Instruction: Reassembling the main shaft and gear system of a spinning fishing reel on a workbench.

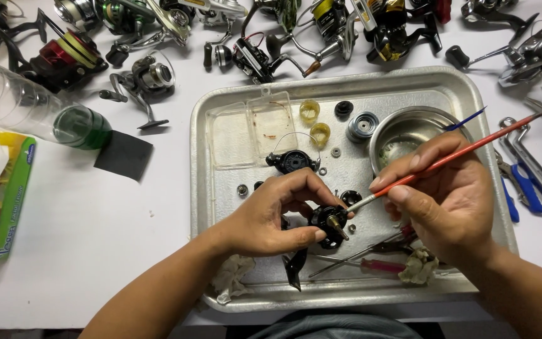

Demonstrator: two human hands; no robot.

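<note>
Left hand (pixel 265 216) grip closed on reel body (pixel 329 225), held just above tray (pixel 221 100). Right hand (pixel 450 194) pinching brush (pixel 453 157), tip touching reel body's shaft, right of left thumb.

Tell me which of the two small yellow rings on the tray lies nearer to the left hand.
The lower yellow ring, beside the wire-bail part; the other yellow ring lies farther up the tray from the left hand.

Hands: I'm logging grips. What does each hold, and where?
Left hand grips the black reel part by its body; right hand pinches the red brush low on its handle.
</note>
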